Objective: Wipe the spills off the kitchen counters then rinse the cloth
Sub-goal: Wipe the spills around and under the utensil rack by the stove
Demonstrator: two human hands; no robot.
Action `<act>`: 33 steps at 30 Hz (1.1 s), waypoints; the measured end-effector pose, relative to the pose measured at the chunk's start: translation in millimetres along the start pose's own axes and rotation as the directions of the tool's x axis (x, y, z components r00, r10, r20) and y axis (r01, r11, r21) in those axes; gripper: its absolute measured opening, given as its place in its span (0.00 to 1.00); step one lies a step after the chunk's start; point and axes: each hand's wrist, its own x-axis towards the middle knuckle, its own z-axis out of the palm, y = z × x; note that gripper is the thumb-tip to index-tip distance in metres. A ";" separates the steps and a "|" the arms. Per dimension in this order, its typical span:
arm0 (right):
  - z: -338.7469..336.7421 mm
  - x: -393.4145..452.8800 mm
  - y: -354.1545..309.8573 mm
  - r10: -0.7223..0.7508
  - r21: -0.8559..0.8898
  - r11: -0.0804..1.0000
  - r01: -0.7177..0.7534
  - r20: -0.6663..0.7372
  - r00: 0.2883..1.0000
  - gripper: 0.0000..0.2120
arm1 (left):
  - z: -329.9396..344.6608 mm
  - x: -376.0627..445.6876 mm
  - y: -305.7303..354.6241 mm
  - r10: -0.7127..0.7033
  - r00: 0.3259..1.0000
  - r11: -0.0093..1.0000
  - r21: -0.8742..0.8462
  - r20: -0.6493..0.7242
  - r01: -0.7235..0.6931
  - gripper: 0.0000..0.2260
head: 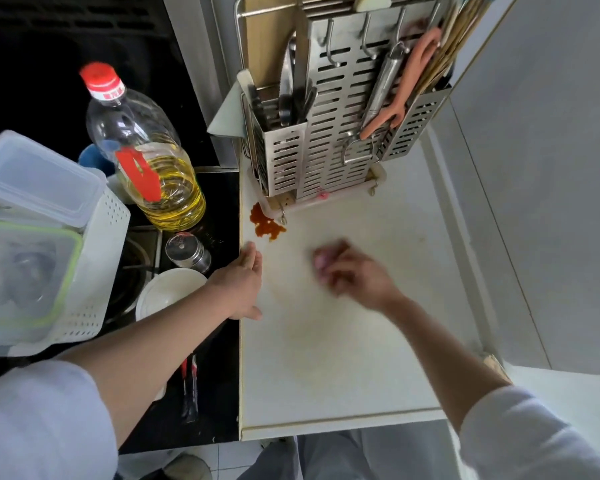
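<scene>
A red-orange spill (265, 223) lies on the white counter (343, 358), just in front of the steel utensil rack. My right hand (354, 275) is blurred by motion over the middle of the counter and grips a small pinkish cloth (321, 263), a short way right of and below the spill. My left hand (245, 282) rests flat with straight fingers on the counter's left edge, just below the spill and holding nothing.
A perforated steel rack (329, 133) with knives and utensils stands at the back of the counter. On the black hob to the left are an oil bottle (146, 157), a metal shaker (187, 252), a white bowl (168, 292) and stacked plastic boxes (39, 237). A wall bounds the right side.
</scene>
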 end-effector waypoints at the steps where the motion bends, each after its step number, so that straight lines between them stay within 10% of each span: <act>1: -14.5 13.2 17.0 0.217 -0.040 0.974 -0.221 -0.076 0.973 0.10 | 0.1 0.2 0.4 -0.004 1.000 1.000 0.004 -0.004 0.004 0.54; 4: -21.4 35.7 37.3 0.780 0.040 0.585 -0.810 -0.302 0.548 0.18 | -2.6 -1.2 4.0 -0.009 1.000 1.000 0.007 -0.007 0.009 0.53; 5: -10.1 41.1 22.1 0.780 0.071 0.589 -0.805 -0.310 0.544 0.18 | -4.0 -1.7 4.5 -0.013 1.000 1.000 0.005 -0.001 0.013 0.53; 9: 53.5 25.3 -55.5 0.256 -0.024 0.965 -0.260 -0.118 0.959 0.14 | -7.8 -3.3 3.4 0.002 1.000 1.000 0.026 0.029 -0.003 0.53; 13: 37.9 7.4 -59.2 -0.167 0.058 0.984 0.166 0.009 0.986 0.12 | -23.7 -5.6 -5.6 0.039 0.998 0.998 0.056 0.040 -0.041 0.47; 19: 33.0 54.0 -38.4 0.385 0.011 0.922 -0.387 -0.125 0.914 0.12 | -20.9 -13.1 -13.3 -0.081 0.997 0.986 0.146 0.015 0.078 0.45; 24: 63.7 46.4 -90.1 0.040 -0.055 0.998 -0.037 0.052 0.998 0.22 | -20.8 -17.5 -15.7 -0.090 0.994 0.989 0.123 0.056 0.082 0.50; 33: 69.8 85.7 -97.2 0.102 0.078 0.991 -0.111 0.111 0.989 0.15 | -27.2 -4.4 -35.4 -0.041 0.994 0.999 0.030 0.098 0.038 0.38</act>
